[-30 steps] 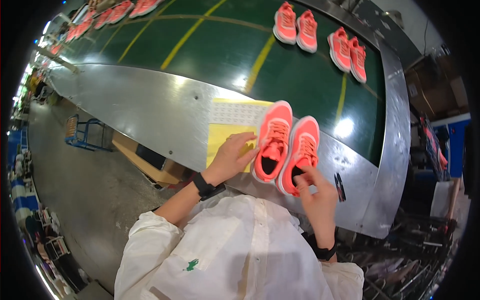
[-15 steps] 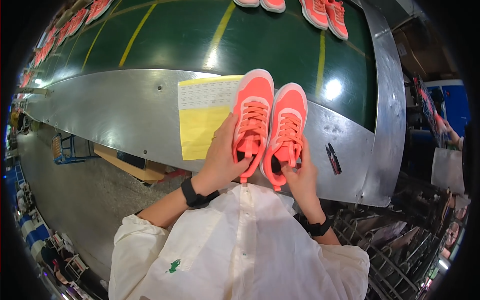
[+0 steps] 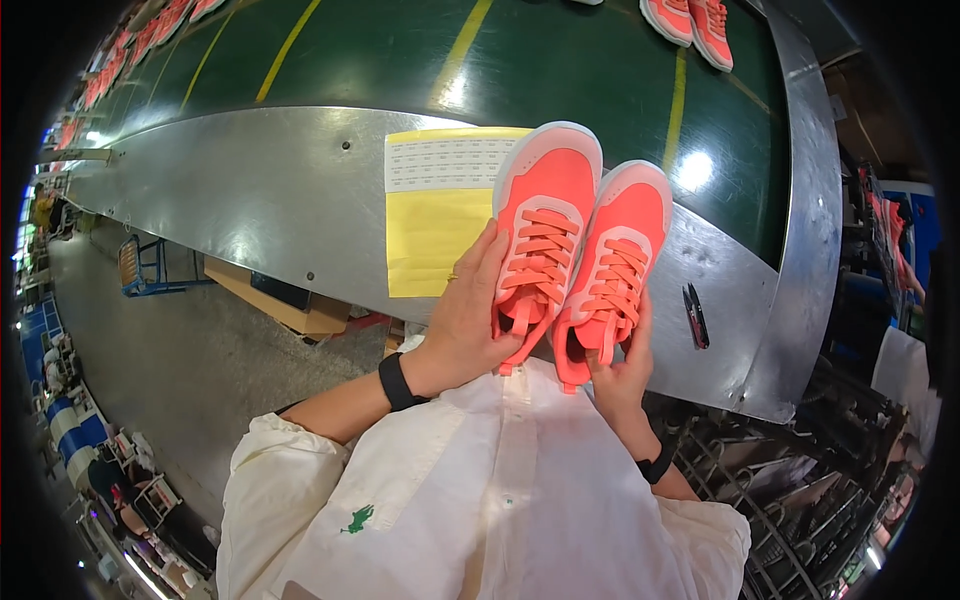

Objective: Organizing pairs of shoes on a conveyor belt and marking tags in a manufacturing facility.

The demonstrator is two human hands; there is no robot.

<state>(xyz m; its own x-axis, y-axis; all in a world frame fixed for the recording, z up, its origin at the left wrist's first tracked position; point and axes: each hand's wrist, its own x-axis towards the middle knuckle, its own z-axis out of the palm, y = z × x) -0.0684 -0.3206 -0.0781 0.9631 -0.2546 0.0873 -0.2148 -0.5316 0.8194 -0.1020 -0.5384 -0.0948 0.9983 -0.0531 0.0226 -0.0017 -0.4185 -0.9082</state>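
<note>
Two coral-pink sneakers with orange laces and pale soles are held side by side in front of my chest, toes pointing away. My left hand [image 3: 468,300] is closed round the left sneaker [image 3: 548,220], fingers along its outer side and thumb at the heel opening. The right sneaker [image 3: 622,260] sits in my right hand [image 3: 622,378], closed about its heel with the thumb near the collar. Partly behind the left shoe, a yellow sheet [image 3: 425,240] lies on the metal ledge, with a white label sheet [image 3: 440,160] along its top.
A metal ledge [image 3: 250,190] borders a green conveyor belt [image 3: 370,70] with yellow lines. More coral sneakers [image 3: 690,25] stand on the belt. Pens [image 3: 696,318] lie on the ledge at right. A wire rack [image 3: 740,490] stands below right, and a blue-framed stool [image 3: 150,265] on the left floor.
Both sneakers have come closer and shifted slightly right with my hands, the left one tilting a little. The view has shifted, so the ledge and belt sit higher and further right.
</note>
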